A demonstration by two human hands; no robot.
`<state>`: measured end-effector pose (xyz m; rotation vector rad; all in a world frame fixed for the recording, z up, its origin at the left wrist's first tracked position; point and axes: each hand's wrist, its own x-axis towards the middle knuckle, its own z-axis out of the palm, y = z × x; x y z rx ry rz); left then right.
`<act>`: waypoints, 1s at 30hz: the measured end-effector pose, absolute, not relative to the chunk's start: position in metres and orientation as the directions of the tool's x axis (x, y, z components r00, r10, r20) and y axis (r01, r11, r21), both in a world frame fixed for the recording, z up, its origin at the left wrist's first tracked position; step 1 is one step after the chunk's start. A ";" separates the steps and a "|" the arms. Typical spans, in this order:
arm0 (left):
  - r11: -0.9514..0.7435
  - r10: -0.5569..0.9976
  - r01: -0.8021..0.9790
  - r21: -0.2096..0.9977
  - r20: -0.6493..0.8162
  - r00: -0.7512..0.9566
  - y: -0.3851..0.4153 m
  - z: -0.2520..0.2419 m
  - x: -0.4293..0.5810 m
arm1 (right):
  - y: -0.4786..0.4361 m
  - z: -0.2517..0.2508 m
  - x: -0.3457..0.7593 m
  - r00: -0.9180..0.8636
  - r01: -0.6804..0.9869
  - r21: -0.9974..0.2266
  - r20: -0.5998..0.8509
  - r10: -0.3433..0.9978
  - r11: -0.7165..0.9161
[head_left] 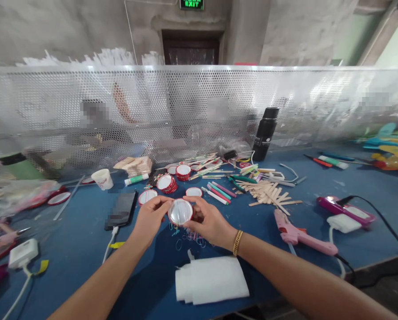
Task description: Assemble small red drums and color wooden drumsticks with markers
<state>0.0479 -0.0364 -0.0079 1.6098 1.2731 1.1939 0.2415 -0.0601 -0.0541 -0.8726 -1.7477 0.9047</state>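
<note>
Between both hands is a small round mirror-like disc with a red rim [180, 212], held up above the blue table. My left hand [152, 218] pinches its left edge, and my right hand [210, 220] grips its right edge with thumb and fingers. Under the disc lie small coloured rubber bands [192, 238]. A folded white cloth [215, 280] rests nearer to me, below my right wrist. Similar red-rimmed discs [167, 183] are stacked just beyond my hands, and single ones lie around them.
Markers [220, 193] and wooden sticks [268, 189] lie beyond my right hand. A pink glue gun [302, 235] is at the right, a phone [121, 210] and paper cup [102, 179] at the left. A black bottle [266, 133] stands against the perforated metal screen [185, 111].
</note>
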 end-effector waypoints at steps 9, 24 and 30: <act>-0.429 0.887 0.410 0.805 0.291 0.357 -0.034 -0.009 0.044 | -0.047 -0.055 0.244 -0.193 0.081 -0.897 0.414 0.890 0.435; -0.556 0.831 0.633 0.538 0.336 0.444 -0.030 -0.016 0.037 | -0.040 -0.064 0.244 -0.216 0.031 -0.927 0.359 0.908 0.374; -0.560 0.826 0.680 0.473 0.377 0.419 -0.028 -0.016 0.037 | -0.041 -0.064 0.243 -0.246 -0.016 -0.945 0.322 0.914 0.328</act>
